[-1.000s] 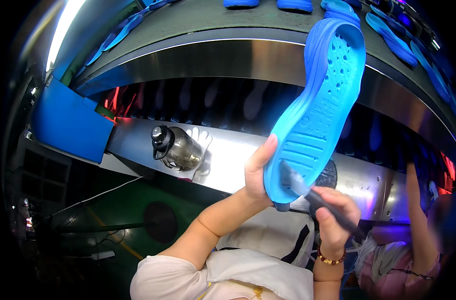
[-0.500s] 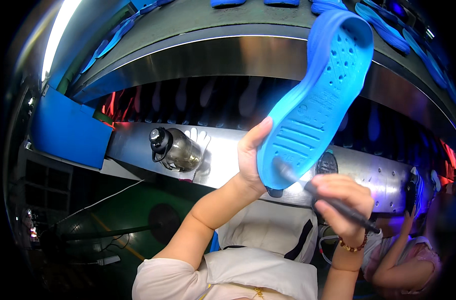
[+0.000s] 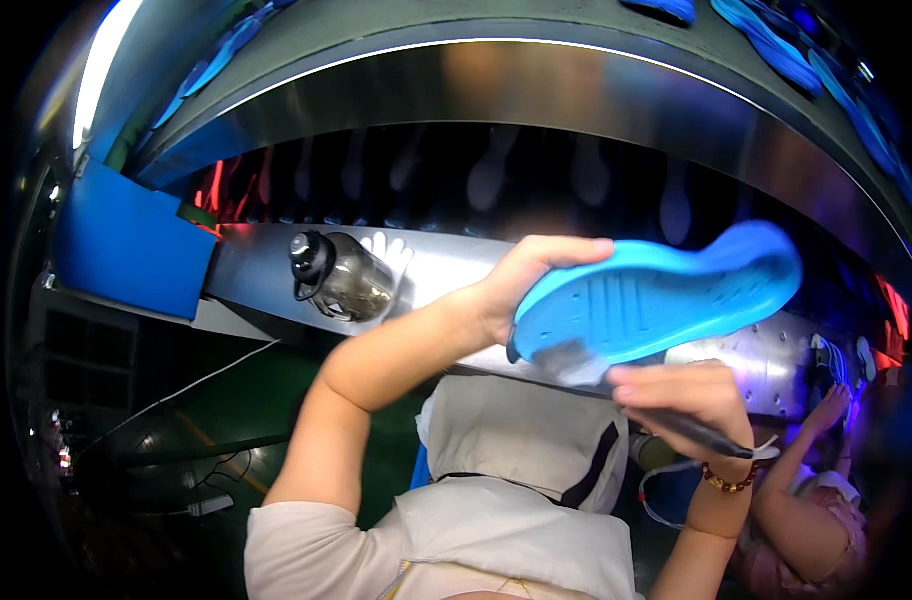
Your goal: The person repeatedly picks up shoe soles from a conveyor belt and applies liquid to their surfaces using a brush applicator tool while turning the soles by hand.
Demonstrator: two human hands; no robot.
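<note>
My left hand [image 3: 521, 285] is closed round the toe end of a blue shoe sole [image 3: 656, 300], with the thumb along its upper edge. The sole is tilted, its hollow inner face with ridges turned toward me and its other end pointing right. In my right hand [image 3: 686, 400] is a brush [image 3: 691, 432] with a dark handle, held like a pen. Its head is smeared by motion at the lower rim of the sole's left end; whether the bristles press on the surface I cannot tell.
A dark see-through bottle [image 3: 346, 280] stands on the metal ledge [image 3: 261, 270] beside a white glove [image 3: 394, 255]. Beyond runs a green conveyor belt [image 3: 456, 20] carrying several blue soles. A blue box-like panel [image 3: 131, 245] is at left. Another person's hand [image 3: 826, 405] works at right.
The sole has swung from nearly upright to lying more level, its far end dropping to the right. My right hand with the brush stays near its left end. Soles on the belt have shifted.
</note>
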